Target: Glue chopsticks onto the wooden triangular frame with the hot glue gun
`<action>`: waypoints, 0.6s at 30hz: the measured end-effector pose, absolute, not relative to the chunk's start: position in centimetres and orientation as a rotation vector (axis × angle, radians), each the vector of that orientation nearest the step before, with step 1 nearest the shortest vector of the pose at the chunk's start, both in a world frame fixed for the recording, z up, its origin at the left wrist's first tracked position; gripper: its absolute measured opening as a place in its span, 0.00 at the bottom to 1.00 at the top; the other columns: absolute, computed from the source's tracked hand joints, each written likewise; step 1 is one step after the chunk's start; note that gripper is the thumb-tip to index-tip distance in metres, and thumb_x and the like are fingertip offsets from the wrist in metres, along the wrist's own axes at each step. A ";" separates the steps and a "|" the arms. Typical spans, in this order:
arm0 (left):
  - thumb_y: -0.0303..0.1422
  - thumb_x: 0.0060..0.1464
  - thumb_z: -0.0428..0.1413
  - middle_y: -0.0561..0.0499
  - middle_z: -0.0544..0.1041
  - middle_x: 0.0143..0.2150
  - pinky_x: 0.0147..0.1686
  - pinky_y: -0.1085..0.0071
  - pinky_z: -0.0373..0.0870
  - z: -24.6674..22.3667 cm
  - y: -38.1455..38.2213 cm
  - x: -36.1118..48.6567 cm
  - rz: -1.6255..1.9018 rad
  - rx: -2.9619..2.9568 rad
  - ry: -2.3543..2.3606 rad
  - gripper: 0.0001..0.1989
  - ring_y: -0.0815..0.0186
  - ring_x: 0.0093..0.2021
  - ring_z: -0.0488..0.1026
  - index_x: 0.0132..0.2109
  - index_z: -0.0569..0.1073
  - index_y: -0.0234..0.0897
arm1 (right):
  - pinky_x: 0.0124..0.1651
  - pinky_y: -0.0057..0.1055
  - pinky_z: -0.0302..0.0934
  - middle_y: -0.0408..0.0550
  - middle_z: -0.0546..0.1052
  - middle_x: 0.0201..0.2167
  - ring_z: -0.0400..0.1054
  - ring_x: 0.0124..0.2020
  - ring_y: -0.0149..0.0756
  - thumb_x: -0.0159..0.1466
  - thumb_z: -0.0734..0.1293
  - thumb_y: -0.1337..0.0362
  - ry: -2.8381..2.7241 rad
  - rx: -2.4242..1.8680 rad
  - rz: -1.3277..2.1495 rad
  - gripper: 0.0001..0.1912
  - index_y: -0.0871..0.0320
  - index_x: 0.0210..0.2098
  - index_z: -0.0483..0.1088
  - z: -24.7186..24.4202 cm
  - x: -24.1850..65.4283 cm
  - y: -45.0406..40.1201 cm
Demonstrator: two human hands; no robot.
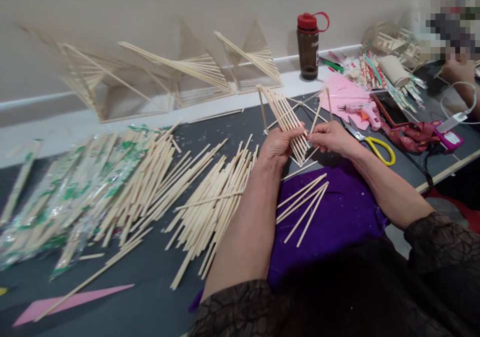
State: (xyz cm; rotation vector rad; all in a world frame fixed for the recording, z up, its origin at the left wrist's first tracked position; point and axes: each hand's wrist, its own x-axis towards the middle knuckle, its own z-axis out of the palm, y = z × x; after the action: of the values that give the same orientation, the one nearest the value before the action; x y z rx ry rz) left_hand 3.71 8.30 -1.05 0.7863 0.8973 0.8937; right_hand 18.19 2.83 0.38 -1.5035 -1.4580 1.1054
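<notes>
A frame built of wooden chopsticks [285, 111], with a fanned row of parallel sticks on one side, stands on the dark table in front of me. My left hand [279, 144] is closed around the lower left of that row, thumb across the sticks. At the row's right edge, my right hand [332, 136] pinches the frame between thumb and fingers; its exact contact point is partly hidden. Several loose chopsticks [305, 202] lie below my hands on a purple cloth [337, 212]. Left of my left forearm is a pile of bare chopsticks [213, 207].
Wrapped chopsticks [86, 177] cover the left side. Finished-looking stick frames [187, 72] lean along the wall beside a red-capped bottle [308, 47]. To the right lie yellow-handled scissors [379, 149], a pink glue gun [365, 111] and a phone [390, 108]. Another person's hand [459, 72] is at far right.
</notes>
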 end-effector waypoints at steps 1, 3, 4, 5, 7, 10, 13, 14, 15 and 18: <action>0.22 0.32 0.66 0.52 0.77 0.23 0.27 0.74 0.72 -1.1 8.3 3.7 0.902 0.784 0.898 0.12 0.69 0.23 0.73 0.30 0.77 0.30 | 0.18 0.19 0.50 0.38 0.69 0.16 0.59 0.15 0.20 0.60 0.66 0.65 -1.447 -1.511 1.114 0.12 0.62 0.22 0.68 0.5 18.2 2.8; 0.22 0.32 0.66 0.53 0.76 0.23 0.27 0.73 0.72 -1.1 8.3 3.7 0.911 0.775 0.899 0.12 0.69 0.23 0.73 0.30 0.77 0.30 | 0.17 0.19 0.50 0.39 0.70 0.17 0.60 0.15 0.20 0.62 0.64 0.64 -1.424 -1.521 1.134 0.12 0.62 0.23 0.69 0.7 18.2 2.7; 0.21 0.32 0.65 0.53 0.76 0.22 0.27 0.73 0.72 -1.1 8.3 3.7 0.912 0.770 0.899 0.11 0.69 0.23 0.73 0.29 0.77 0.30 | 0.17 0.19 0.50 0.39 0.70 0.18 0.60 0.15 0.20 0.63 0.63 0.63 -1.416 -1.524 1.141 0.13 0.62 0.24 0.69 0.8 18.2 2.7; 0.21 0.32 0.65 0.53 0.76 0.22 0.27 0.73 0.72 -1.1 8.3 3.7 0.913 0.766 0.898 0.11 0.69 0.23 0.73 0.29 0.77 0.30 | 0.16 0.19 0.50 0.40 0.71 0.18 0.61 0.15 0.20 0.63 0.63 0.63 -1.409 -1.528 1.145 0.13 0.62 0.24 0.70 0.8 18.2 2.7; 0.22 0.32 0.65 0.53 0.76 0.22 0.27 0.73 0.72 -1.0 8.3 3.8 0.915 0.765 0.897 0.11 0.69 0.22 0.72 0.29 0.77 0.30 | 0.16 0.19 0.50 0.40 0.71 0.19 0.61 0.15 0.20 0.63 0.63 0.62 -1.400 -1.535 1.147 0.14 0.62 0.24 0.70 0.8 18.3 2.8; 0.21 0.31 0.65 0.53 0.76 0.21 0.25 0.74 0.71 -0.9 8.2 3.8 0.915 0.760 0.895 0.10 0.70 0.21 0.72 0.28 0.77 0.30 | 0.16 0.19 0.50 0.40 0.71 0.18 0.61 0.15 0.21 0.63 0.64 0.63 -1.404 -1.548 1.148 0.12 0.62 0.25 0.70 0.9 18.3 2.7; 0.22 0.31 0.65 0.53 0.76 0.21 0.24 0.75 0.71 -0.9 8.2 3.8 0.910 0.758 0.889 0.11 0.69 0.22 0.72 0.29 0.77 0.30 | 0.17 0.20 0.51 0.39 0.71 0.18 0.61 0.15 0.22 0.61 0.65 0.63 -1.432 -1.559 1.135 0.11 0.62 0.23 0.70 0.9 18.1 2.6; 0.22 0.31 0.65 0.52 0.77 0.21 0.24 0.75 0.71 -0.9 8.2 3.7 0.911 0.760 0.887 0.12 0.69 0.22 0.73 0.29 0.77 0.30 | 0.18 0.20 0.51 0.39 0.71 0.18 0.61 0.15 0.22 0.60 0.66 0.64 -1.440 -1.556 1.127 0.11 0.62 0.23 0.69 0.9 18.1 2.5; 0.22 0.30 0.66 0.52 0.77 0.22 0.25 0.75 0.71 -0.9 8.2 3.7 0.912 0.764 0.887 0.12 0.69 0.22 0.73 0.29 0.77 0.30 | 0.18 0.20 0.51 0.39 0.71 0.18 0.61 0.15 0.22 0.59 0.66 0.64 -1.445 -1.550 1.117 0.10 0.61 0.23 0.69 0.9 18.0 2.5; 0.22 0.30 0.66 0.52 0.77 0.22 0.26 0.75 0.72 -1.0 8.2 3.7 0.913 0.773 0.889 0.13 0.69 0.23 0.73 0.30 0.77 0.30 | 0.20 0.21 0.52 0.39 0.71 0.17 0.60 0.15 0.21 0.58 0.66 0.64 -1.456 -1.531 1.100 0.10 0.61 0.22 0.69 0.8 18.0 2.4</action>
State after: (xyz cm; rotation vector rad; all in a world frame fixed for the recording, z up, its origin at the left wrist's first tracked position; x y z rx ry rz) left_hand 3.72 8.23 -1.02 0.7728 0.8894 0.9126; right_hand 18.00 2.41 0.83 -1.5309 -1.4557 1.0996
